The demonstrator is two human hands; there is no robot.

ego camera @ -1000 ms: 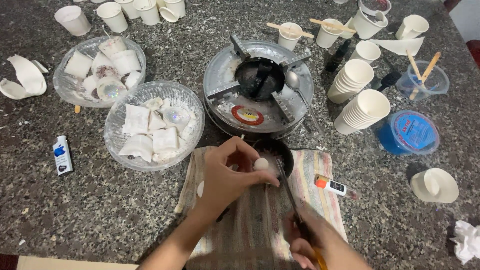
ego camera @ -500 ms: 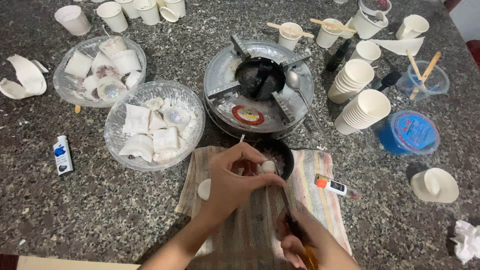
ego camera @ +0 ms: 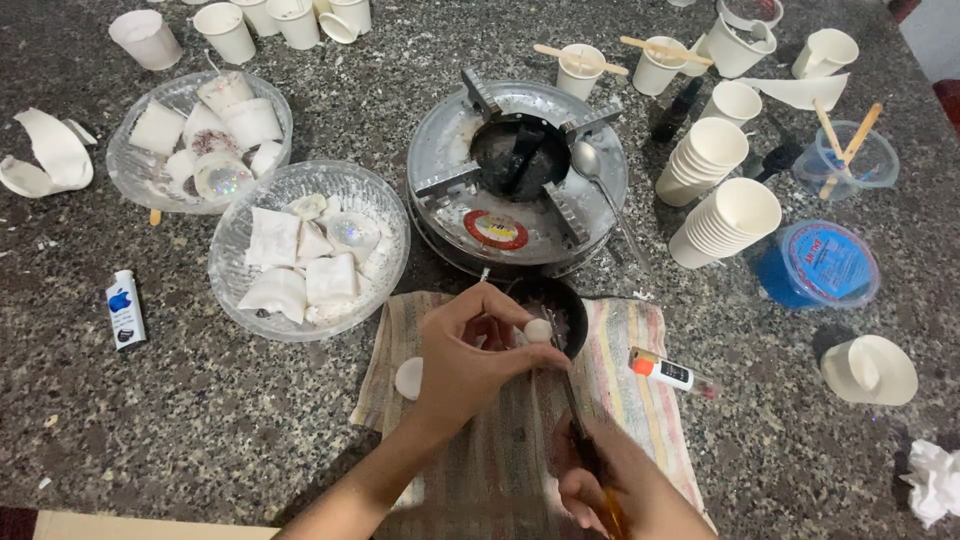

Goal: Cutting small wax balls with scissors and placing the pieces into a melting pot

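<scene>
My left hand (ego camera: 473, 356) hovers over a striped cloth (ego camera: 618, 380) and pinches a small white round piece (ego camera: 538, 330) between thumb and fingers, at the rim of a small black pan (ego camera: 560, 305). My right hand (ego camera: 610, 492) at the bottom edge grips the pan's long dark handle (ego camera: 578, 420), which has an orange end. A white disc (ego camera: 409, 378) lies on the cloth left of my left hand.
A round metal burner (ego camera: 517, 178) with a spoon (ego camera: 600, 185) stands behind the pan. Two glass bowls (ego camera: 308, 250) (ego camera: 196, 140) of white pieces are at left. Stacked paper cups (ego camera: 725, 220), a blue tub (ego camera: 818, 265), a lighter (ego camera: 668, 372) and loose cups surround them.
My left hand has shifted slightly with the white piece, staying at the pan's rim. My right hand has slid a little along the handle.
</scene>
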